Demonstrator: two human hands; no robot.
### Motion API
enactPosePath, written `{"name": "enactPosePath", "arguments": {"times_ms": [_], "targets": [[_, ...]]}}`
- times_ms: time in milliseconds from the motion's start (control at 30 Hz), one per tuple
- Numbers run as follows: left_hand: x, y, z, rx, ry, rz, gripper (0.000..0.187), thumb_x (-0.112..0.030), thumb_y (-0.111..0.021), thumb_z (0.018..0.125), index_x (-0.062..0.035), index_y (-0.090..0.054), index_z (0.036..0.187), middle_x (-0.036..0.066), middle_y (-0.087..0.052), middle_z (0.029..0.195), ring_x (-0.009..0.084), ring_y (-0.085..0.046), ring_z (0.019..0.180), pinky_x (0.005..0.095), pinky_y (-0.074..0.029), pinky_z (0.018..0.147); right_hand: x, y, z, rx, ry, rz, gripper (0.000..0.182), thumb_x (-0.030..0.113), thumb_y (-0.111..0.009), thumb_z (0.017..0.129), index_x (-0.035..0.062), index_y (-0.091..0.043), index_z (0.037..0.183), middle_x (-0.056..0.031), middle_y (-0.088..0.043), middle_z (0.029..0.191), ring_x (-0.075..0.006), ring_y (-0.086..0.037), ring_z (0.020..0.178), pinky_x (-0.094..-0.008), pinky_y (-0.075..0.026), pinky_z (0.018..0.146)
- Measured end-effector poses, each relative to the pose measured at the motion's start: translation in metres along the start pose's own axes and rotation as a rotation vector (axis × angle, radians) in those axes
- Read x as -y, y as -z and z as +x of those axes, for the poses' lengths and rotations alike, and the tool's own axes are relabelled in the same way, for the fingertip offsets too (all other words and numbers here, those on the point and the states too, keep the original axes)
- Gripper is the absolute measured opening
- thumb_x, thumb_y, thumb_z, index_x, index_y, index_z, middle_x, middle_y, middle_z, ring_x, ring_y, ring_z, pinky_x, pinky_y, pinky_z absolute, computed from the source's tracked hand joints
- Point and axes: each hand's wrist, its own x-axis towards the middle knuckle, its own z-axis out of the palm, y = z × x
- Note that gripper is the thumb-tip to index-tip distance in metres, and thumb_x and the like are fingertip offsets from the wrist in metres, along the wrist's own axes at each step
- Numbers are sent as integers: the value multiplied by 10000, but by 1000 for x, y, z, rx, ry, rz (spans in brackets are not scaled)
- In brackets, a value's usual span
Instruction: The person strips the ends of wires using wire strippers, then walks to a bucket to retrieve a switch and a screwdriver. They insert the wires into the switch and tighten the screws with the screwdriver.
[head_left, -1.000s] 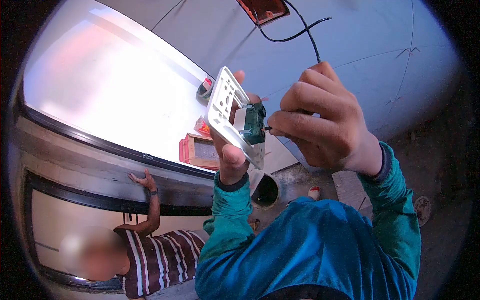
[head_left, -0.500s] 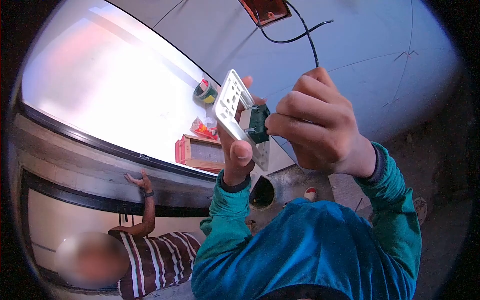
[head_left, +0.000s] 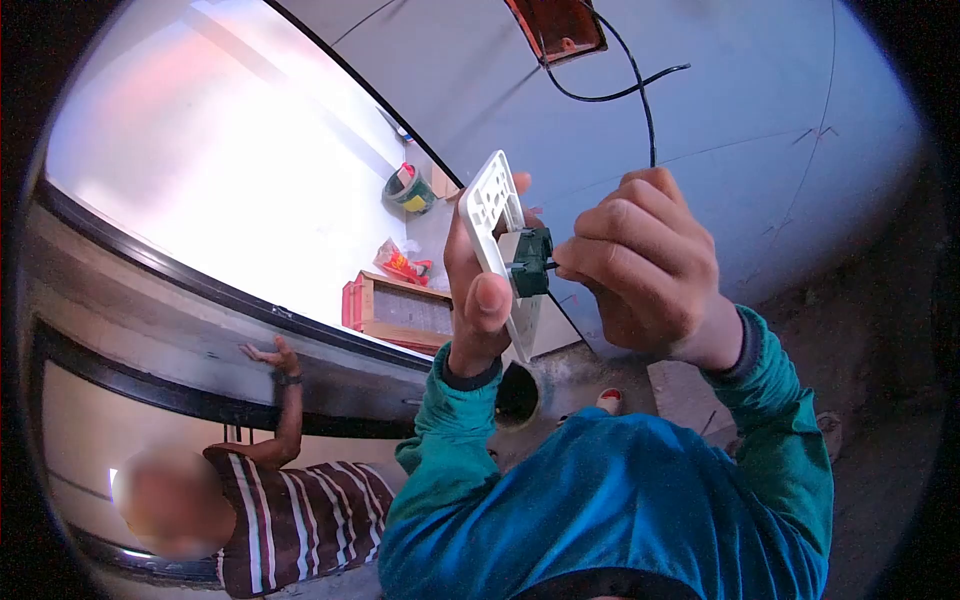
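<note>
Now the left hand (head_left: 478,290) has turned the white switch plate (head_left: 497,215) nearly edge-on, thumb clamping it, while the right hand (head_left: 645,265), fingers closed around the black wire (head_left: 645,110), presses closer to the green switch module (head_left: 532,262).

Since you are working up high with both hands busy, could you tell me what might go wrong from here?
The left hand pinches the white plastic switch plate by its edges; it could slip and drop near the person in the striped shirt below. The right hand pulls the thin black wire taut at the green switch module; it may pull loose.
</note>
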Motion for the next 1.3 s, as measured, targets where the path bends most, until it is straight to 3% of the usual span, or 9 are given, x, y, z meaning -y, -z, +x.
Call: {"name": "enactPosePath", "arguments": {"times_ms": [167,433,567,833,967,1167,1233,1267,1300], "targets": [[-8,-8,-11,-58,39,-59,1025,-791,-488,647,34,-360,1241,67,-492,906,127,-516,821,238,-470,710,9,-9,-6,-70,41,-54,322,146,-553,485,35,-577,786,-43,-455,707,-198,-460,635,-335,-378,616],[2,-1,-11,-20,13,-90,1054,-748,-450,697,69,-252,1333,189,-389,1281,206,-480,1028,290,-468,785,1,-2,-9,91,-18,-21,288,110,-617,530,54,-591,811,-34,-495,733,-198,-486,680,-364,-377,694],[-4,-4,-13,-16,42,-16,1058,-787,-348,710,83,-299,1311,195,-418,1260,222,-502,1000,279,-468,783,5,0,-14,59,-34,-50,283,106,-640,547,63,-592,823,-29,-507,750,-202,-491,688,-371,-368,708],[-8,-22,-16,-102,-72,73,1119,-835,-402,664,98,-344,1279,198,-452,1231,254,-520,1047,351,-479,797,9,-2,-21,-24,-55,-65,282,144,-605,509,62,-600,779,-39,-511,756,-195,-489,674,-346,-351,658],[-1,-25,-20,-214,-166,124,1084,-827,-399,673,102,-403,1231,178,-527,1117,235,-568,930,334,-485,774,9,-2,-18,-55,-8,-93,301,160,-591,491,63,-603,776,-45,-523,775,-186,-486,665,-341,-350,648],[5,-16,-28,-251,41,-374,930,-708,-420,741,28,-312,1299,163,-423,1215,204,-485,947,309,-451,818,10,-3,-14,-30,109,-101,232,119,-630,581,50,-581,797,-42,-526,781,-187,-501,679,-356,-375,636],[-3,-10,-21,-311,-21,-511,850,-642,-382,784,29,-313,1301,190,-477,1142,186,-498,803,260,-477,587,14,7,-29,-321,-2,-82,180,136,-655,717,36,-585,848,-56,-523,781,-175,-511,715,-357,-391,661],[-6,-7,-19,-321,-63,-544,834,-625,-377,794,36,-311,1299,195,-480,1138,173,-498,763,227,-439,492,16,-2,-45,-499,-294,110,249,237,-606,851,6,-581,942,-88,-575,872,-180,-537,790,-341,-421,708],[-8,-4,-16,-332,-106,-576,818,-608,-372,803,42,-310,1297,199,-483,1135,159,-497,723,194,-402,398,12,-5,-42,-497,-286,108,249,237,-606,851,6,-581,942,-88,-575,872,-180,-537,790,-341,-421,708]]}}
